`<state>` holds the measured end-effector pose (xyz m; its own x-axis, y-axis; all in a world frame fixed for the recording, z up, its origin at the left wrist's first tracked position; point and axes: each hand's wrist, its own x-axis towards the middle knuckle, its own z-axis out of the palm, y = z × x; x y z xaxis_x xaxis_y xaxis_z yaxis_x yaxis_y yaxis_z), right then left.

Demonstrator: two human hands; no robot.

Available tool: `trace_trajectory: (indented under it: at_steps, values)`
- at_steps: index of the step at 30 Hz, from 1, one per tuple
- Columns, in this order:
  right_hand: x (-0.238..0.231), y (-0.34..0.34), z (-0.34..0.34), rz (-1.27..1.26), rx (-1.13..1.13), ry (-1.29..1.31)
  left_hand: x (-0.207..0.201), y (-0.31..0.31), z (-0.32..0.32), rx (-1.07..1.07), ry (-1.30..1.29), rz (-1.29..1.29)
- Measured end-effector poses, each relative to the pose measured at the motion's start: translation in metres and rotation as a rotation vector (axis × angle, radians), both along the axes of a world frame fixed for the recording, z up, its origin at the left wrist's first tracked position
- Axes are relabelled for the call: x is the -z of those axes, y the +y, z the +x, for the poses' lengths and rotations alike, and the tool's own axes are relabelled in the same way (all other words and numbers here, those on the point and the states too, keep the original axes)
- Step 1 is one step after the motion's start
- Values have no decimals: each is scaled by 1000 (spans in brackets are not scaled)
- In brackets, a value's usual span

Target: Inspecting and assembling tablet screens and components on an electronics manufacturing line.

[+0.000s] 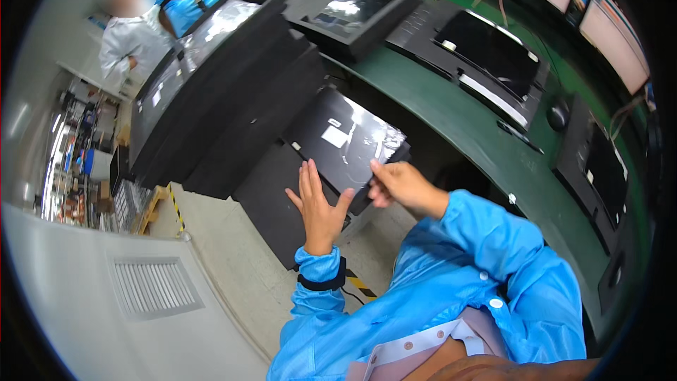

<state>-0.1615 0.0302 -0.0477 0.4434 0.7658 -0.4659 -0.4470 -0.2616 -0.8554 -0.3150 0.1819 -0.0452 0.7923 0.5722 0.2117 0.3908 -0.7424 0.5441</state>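
The panel should be steadied flat; left hand is spread open, right hand pinched at the tray's right edge, hold unclear.

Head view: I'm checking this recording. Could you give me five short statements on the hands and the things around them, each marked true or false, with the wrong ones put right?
1. The right hand, fingers curled, is at the edge of the dark panel. True.
2. The left hand wears a white glove. False: it is bare.
3. A black band goes around the left sleeve. True.
4. The computer mouse lies on the dark panel. False: it is on the green table.
5. The dark panel bears a white label. True.
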Motion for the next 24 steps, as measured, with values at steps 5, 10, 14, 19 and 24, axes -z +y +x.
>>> trace_trajectory:
  at_steps: [5,10,14,19,24]
  values:
    - [-81,-107,50,-281,62,-1529,-19,-11,1,-54,221,222]
    - [-61,-203,106,-875,-6,-1948,-23,-6,11,-93,285,160]
    - [-64,-214,110,-929,-78,-1799,-10,-5,9,-38,213,162]
    - [-102,-174,122,-480,-189,-1500,-10,-4,5,-26,188,183]
    - [-95,-35,77,424,-14,-662,-12,-1,3,-33,209,181]
